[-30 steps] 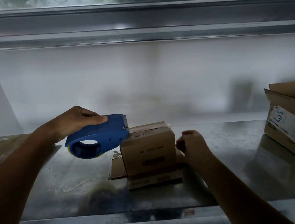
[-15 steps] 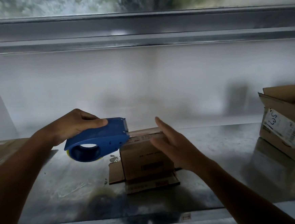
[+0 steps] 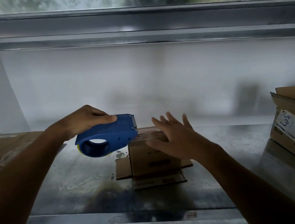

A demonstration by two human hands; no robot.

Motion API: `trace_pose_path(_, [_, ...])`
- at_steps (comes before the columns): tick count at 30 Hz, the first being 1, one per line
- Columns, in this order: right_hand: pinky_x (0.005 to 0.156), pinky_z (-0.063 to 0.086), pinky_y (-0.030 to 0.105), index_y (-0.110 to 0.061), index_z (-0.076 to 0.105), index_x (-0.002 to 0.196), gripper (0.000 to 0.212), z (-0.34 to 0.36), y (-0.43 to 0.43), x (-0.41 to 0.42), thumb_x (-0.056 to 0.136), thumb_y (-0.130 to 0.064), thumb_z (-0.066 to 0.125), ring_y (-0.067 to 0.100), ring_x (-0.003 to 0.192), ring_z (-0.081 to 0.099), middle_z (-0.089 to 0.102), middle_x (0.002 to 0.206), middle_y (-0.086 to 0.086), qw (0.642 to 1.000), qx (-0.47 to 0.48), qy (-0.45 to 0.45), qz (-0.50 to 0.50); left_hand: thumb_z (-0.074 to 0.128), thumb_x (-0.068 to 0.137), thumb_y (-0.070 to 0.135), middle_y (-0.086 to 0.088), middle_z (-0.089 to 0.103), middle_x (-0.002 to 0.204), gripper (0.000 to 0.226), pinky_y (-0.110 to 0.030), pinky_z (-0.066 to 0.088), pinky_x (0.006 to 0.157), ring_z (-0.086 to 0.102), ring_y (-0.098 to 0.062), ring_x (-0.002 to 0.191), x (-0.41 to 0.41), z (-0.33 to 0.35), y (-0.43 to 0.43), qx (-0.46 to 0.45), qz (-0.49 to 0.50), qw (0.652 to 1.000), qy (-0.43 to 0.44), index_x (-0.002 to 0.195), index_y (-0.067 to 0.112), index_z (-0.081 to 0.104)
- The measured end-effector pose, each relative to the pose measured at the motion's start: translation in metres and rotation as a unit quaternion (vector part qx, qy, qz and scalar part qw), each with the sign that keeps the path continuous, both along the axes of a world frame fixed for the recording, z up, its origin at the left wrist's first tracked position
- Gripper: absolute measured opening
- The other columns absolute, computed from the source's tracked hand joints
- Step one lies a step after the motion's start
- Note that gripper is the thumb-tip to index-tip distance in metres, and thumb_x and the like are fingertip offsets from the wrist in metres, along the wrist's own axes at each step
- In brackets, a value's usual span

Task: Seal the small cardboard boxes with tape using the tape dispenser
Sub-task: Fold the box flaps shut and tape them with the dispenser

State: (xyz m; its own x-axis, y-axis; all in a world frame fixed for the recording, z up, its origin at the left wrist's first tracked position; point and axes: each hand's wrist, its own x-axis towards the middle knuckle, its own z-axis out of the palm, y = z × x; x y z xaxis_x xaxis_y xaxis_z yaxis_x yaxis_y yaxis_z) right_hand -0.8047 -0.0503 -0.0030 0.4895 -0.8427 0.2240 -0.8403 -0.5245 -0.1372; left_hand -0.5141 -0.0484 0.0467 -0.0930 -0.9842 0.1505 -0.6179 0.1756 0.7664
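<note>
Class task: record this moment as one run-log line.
left hand: grips blue plastic tape dispenser at small brown cardboard box top edge | right hand: open over box

Desk (image 3: 225, 141): reflective metal top, scuffed, dark stain near front edge. Wall (image 3: 140, 80): plain white, evenly lit. Window (image 3: 81, 0) above; grey metal frame (image 3: 136, 20); blurred greenery outside.

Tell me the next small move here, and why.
Probably lower the open right hand flat onto the small brown cardboard box: it hovers over the top, while the left hand holds the blue plastic tape dispenser at the box's top left edge.
</note>
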Motion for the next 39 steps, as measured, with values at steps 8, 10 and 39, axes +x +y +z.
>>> trace_pose_path(8, [0.126, 0.014, 0.049, -0.03, 0.007, 0.161, 0.095, 0.002, -0.022, 0.03, 0.089, -0.08, 0.044, 0.021, 0.156, 0.007, 0.001, 0.17, -0.005, 0.99, 0.034, 0.113, 0.08, 0.072, 0.071, 0.06, -0.002, 0.077, 0.079, 0.036, -0.028, 0.05, 0.068, 0.07, -0.017, 0.069, 0.002, -0.004, -0.002, -0.003, 0.005, 1.0, 0.013, 0.081, 0.027, 0.083])
trace_pose_path(10, [0.125, 0.015, 0.048, -0.035, 0.009, 0.16, 0.094, -0.006, -0.027, 0.03, 0.086, -0.084, 0.039, 0.018, 0.155, 0.009, 0.004, 0.17, -0.005, 0.99, 0.012, 0.109, 0.083, 0.072, 0.07, 0.061, -0.005, 0.077, 0.079, 0.04, -0.029, 0.049, 0.068, 0.069, -0.018, 0.069, 0.003, -0.007, -0.002, -0.005, 0.005, 1.0, 0.026, 0.081, 0.023, 0.082])
trace_pose_path(39, [0.125, 0.017, 0.044, -0.058, -0.01, 0.152, 0.084, -0.007, -0.024, 0.029, 0.084, -0.087, 0.03, 0.015, 0.156, 0.005, -0.001, 0.169, -0.008, 0.987, 0.016, 0.126, 0.094, 0.077, 0.078, 0.054, 0.006, 0.079, 0.084, 0.026, -0.034, 0.057, 0.076, 0.075, -0.018, 0.081, 0.039, 0.007, 0.015, 0.055, 0.03, 0.986, -0.155, 0.086, 0.031, 0.082])
